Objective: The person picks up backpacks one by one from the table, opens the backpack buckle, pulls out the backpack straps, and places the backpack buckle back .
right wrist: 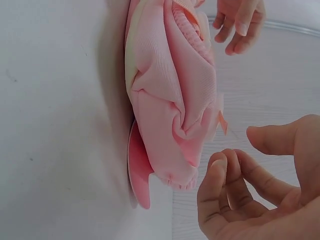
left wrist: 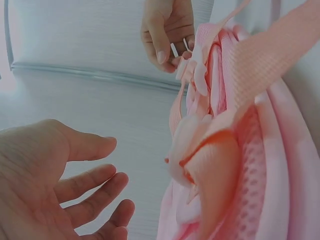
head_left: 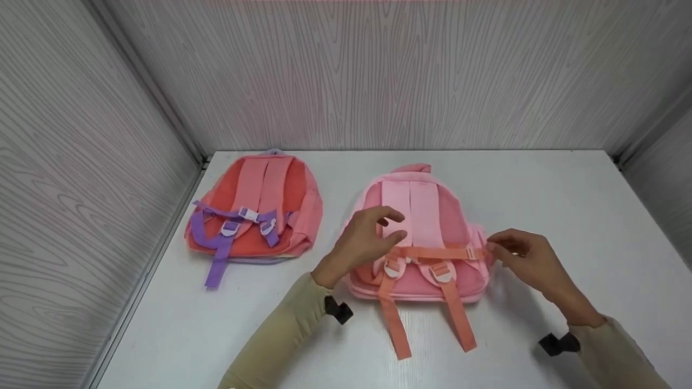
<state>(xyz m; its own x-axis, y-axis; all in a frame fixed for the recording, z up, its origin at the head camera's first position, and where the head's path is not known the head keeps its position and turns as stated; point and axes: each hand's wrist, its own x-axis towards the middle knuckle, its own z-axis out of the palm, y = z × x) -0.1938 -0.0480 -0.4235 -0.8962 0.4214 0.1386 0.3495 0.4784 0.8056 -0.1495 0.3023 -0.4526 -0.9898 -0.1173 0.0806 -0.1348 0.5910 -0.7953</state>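
A light pink backpack (head_left: 424, 216) lies on the table with its shoulder straps facing up. Across its lower part runs an orange strap (head_left: 438, 253) with a pale buckle (head_left: 471, 253) at its right side. My left hand (head_left: 370, 237) hovers over the left part of the pack, fingers loosely bent and thumb apart, holding nothing. At the right side is my right hand (head_left: 527, 256), close beside the strap's end. In the right wrist view, a small orange strap end (right wrist: 222, 122) stands clear of that hand's parted thumb and fingers.
A coral backpack (head_left: 308, 227) with purple straps (head_left: 219, 262) lies to the left on the white table (head_left: 567, 200). Two orange strap tails (head_left: 397, 329) hang toward the front from the pink pack. Grey wood-patterned panels (head_left: 378, 75) stand behind and at both sides.
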